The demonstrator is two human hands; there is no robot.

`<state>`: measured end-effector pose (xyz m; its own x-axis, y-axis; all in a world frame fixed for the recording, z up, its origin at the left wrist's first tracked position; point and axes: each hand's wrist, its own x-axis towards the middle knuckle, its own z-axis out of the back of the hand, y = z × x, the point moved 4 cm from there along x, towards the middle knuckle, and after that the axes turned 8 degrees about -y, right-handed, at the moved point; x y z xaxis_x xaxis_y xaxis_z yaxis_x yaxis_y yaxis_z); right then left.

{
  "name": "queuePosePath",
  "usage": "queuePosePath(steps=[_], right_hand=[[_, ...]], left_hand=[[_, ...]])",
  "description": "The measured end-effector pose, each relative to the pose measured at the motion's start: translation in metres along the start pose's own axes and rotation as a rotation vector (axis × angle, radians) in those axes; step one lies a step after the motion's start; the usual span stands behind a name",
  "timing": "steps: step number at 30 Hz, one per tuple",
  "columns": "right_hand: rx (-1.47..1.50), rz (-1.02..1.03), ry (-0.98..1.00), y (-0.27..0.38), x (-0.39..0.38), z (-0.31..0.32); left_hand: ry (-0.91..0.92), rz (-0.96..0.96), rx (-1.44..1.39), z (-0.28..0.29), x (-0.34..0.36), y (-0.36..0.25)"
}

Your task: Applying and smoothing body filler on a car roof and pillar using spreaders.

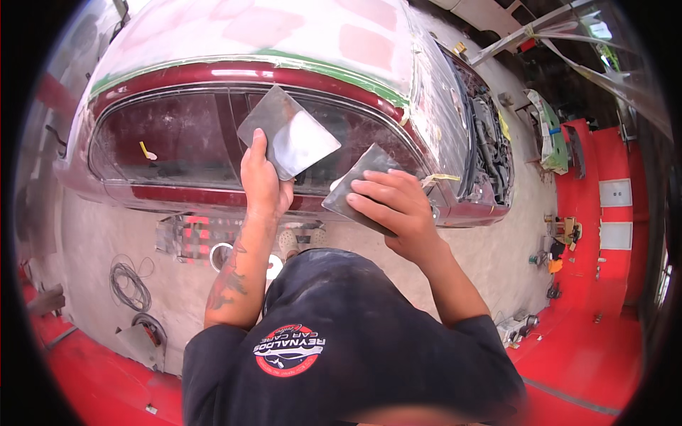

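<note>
My left hand [262, 186] grips a square grey metal plate [261, 119] from below, with a smeared pale patch on its right half. My right hand [398, 213] is closed on a darker rectangular plate [380, 159], fingers across its face and a bit of white showing at its left edge. The two plates are held apart, in front of the side windows [153, 121] of a dark red car [213, 75]. The car's roof [320, 28] is pale with pink patches, edged with green masking tape [312, 61].
The engine bay [491, 142] shows open at the car's right end. Below lie a black-and-red stand [192, 234], round white containers [220, 252] and coiled cable [130, 280]. A green panel [543, 131] and assorted tools [561, 245] stand at right; plastic sheeting [604, 78] hangs above.
</note>
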<state>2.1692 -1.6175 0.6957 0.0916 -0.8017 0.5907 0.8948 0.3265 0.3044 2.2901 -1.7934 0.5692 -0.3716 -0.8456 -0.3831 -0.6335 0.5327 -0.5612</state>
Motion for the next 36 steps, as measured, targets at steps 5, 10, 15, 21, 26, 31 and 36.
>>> queuePosePath(steps=[5, 10, 15, 21, 26, 31, 36], right_hand=[[0.318, -0.088, -0.188, -0.007, -0.003, -0.006], [0.168, -0.299, 0.088, -0.061, -0.014, -0.032], [1.116, -0.894, -0.311, -0.070, -0.034, -0.029], [0.026, -0.314, 0.157, -0.051, -0.009, -0.029], [-0.185, -0.112, 0.075, -0.049, 0.016, -0.008], [-0.028, -0.006, 0.244, -0.013, 0.002, -0.029], [0.061, 0.024, 0.000, 0.010, 0.002, 0.005]], left_hand=[[0.117, 0.371, -0.264, -0.013, -0.030, 0.021], [0.010, 0.208, -0.090, -0.004, -0.046, 0.025], [0.081, -0.119, 0.031, -0.006, -0.043, 0.012], [0.146, -0.194, 0.261, -0.007, -0.034, 0.004], [0.282, -0.387, 0.811, -0.015, -0.038, 0.004], [0.067, -0.416, 0.875, -0.008, -0.030, -0.003], [-0.035, -0.029, -0.018, 0.002, -0.019, -0.012]])
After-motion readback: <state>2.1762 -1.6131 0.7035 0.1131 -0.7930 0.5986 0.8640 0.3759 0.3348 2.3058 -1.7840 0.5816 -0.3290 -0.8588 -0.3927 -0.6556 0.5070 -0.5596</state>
